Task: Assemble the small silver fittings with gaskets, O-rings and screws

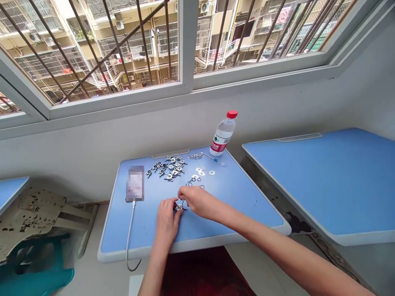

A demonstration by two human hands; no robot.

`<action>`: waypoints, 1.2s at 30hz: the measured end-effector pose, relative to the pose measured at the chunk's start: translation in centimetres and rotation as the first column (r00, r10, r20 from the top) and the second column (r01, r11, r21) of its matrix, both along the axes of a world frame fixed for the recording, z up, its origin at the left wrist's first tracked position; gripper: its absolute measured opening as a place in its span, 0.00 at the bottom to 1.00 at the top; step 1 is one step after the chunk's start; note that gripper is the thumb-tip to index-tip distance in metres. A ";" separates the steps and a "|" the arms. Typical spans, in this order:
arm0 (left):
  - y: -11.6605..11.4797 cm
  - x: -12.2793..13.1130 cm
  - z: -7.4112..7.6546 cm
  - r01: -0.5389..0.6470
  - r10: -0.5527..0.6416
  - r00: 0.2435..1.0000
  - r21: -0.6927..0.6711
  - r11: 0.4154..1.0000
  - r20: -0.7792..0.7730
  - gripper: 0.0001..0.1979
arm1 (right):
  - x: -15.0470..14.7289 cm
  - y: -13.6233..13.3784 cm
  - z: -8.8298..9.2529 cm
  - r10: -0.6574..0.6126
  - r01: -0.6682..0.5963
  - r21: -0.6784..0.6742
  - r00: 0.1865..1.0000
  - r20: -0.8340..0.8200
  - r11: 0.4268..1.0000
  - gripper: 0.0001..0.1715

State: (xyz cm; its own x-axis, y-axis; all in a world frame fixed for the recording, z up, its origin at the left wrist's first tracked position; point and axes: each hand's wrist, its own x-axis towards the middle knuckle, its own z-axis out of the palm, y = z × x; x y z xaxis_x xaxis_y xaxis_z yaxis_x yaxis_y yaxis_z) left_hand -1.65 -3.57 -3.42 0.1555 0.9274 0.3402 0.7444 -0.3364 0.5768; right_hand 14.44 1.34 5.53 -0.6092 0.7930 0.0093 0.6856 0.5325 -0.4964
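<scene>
My left hand [166, 220] and my right hand [199, 201] meet over the blue table top [145, 226], with their fingers closed on a small metal fitting [179, 207]. Its exact shape is partly hidden by my fingers. Just beyond my hands lie several small dark rings [194, 182]. Farther back are several flat silver washers [200, 171] and a heap of small metal fittings [169, 167]. A thin screwdriver [213, 159] lies at the back right of the table.
A water bottle with a red cap [222, 133] stands at the table's back edge. A phone with a blurred screen [135, 183] lies at the left, its white cable [131, 230] hanging over the front edge. Another blue table [321, 181] stands to the right, below barred windows [92, 49].
</scene>
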 end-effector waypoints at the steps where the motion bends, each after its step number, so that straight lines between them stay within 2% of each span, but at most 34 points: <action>1: 0.0 0.0 0.0 -0.001 0.001 1.000 -0.005 1.000 0.003 0.11 | -0.1 -0.1 -0.1 -0.014 0.013 0.015 1.000 0.016 1.000 0.11; 4: -0.1 0.0 0.0 -0.010 0.010 1.000 -0.014 1.000 0.009 0.11 | -0.5 -0.5 -0.5 -0.043 0.039 0.055 0.996 0.073 0.998 0.08; 7: -0.3 0.1 0.0 -0.017 0.017 1.000 -0.013 1.000 0.012 0.09 | -1.0 -1.1 -0.5 -0.023 0.013 0.082 0.991 0.131 0.997 0.08; 11: -0.4 0.2 0.1 -0.021 0.021 1.000 -0.013 1.000 0.012 0.06 | -1.2 -1.7 0.2 0.017 -0.044 0.127 0.979 0.205 0.991 0.08; 14: -0.4 0.1 0.0 -0.029 0.029 0.999 -0.013 1.000 0.018 0.10 | -0.7 -1.6 0.8 0.021 -0.056 0.135 0.968 0.249 0.989 0.08; 17: -0.3 0.1 -0.2 -0.032 0.033 0.999 -0.012 0.999 0.024 0.13 | -0.1 -1.0 0.9 0.034 -0.049 0.078 0.982 0.184 0.996 0.09; 22: -0.4 0.1 -0.2 -0.032 0.032 0.999 -0.015 0.999 0.029 0.11 | 0.1 -0.2 0.1 0.009 -0.009 0.026 1.000 0.002 1.000 0.08; 25: -0.5 0.1 -0.2 -0.035 0.035 0.999 -0.021 0.999 0.027 0.10 | -0.1 -0.3 -0.6 -0.007 0.010 0.043 0.997 -0.074 0.999 0.09; 29: -0.5 0.1 -0.2 -0.032 0.033 0.999 -0.031 0.999 0.019 0.11 | -0.1 -0.7 -2.0 -0.093 0.111 0.108 0.983 -0.157 0.988 0.12; 33: -0.6 0.1 -0.1 -0.030 0.031 0.999 -0.036 0.999 0.013 0.12 | -0.1 -0.9 -2.9 -0.153 0.182 0.200 0.977 -0.150 0.963 0.15; 36: -0.6 0.2 -0.1 -0.032 0.033 0.999 -0.037 0.999 0.013 0.12 | -0.4 -0.8 -2.6 -0.113 0.122 0.240 0.992 -0.051 0.963 0.16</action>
State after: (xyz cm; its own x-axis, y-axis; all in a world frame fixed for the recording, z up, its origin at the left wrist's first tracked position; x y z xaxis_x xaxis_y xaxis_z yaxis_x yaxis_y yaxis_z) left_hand -1.47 -4.14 -3.50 0.1208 0.9438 0.3077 0.7467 -0.2906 0.5983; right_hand 14.08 0.54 2.89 -0.5073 0.8304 0.2304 0.7344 0.5564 -0.3887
